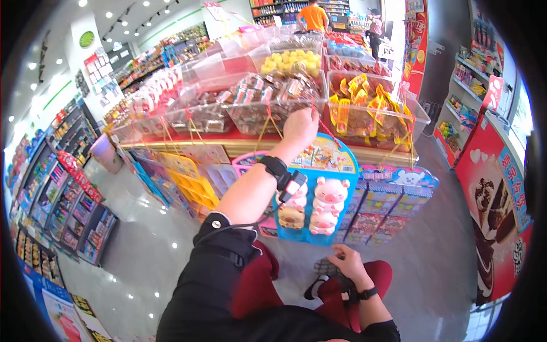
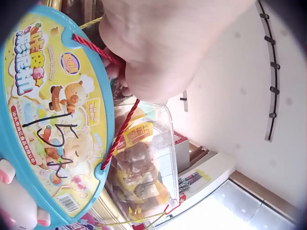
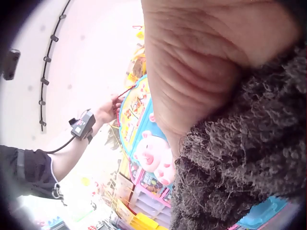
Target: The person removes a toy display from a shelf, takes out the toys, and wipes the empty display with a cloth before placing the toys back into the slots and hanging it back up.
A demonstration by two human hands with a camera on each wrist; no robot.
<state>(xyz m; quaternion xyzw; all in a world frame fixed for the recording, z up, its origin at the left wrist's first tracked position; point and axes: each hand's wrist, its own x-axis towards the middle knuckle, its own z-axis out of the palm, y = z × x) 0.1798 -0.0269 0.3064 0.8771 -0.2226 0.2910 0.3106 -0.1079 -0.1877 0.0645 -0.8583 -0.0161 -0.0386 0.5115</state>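
Observation:
My left hand (image 1: 301, 126) is raised at the front edge of the sweets bins, its fingers curled round the red cord (image 2: 125, 128) of a blue-framed toy card (image 1: 336, 196). The card hangs upright below that hand, with pink pig figures and a printed top bearing black handwriting. Low in front of my knees, my right hand (image 1: 349, 265) has bent fingers against a dark grey fuzzy item (image 1: 326, 268). That fuzzy item (image 3: 240, 143) fills the lower right of the right wrist view, close to the palm; the right fingertips are hidden there.
Clear bins of wrapped sweets (image 1: 273, 94) cover the stand. Other toy cards (image 1: 379, 199) hang along its front. Shelves (image 1: 62, 194) stand at the left, and a red ice-cream poster panel (image 1: 493, 211) at the right. A person in orange (image 1: 313, 18) is at the back.

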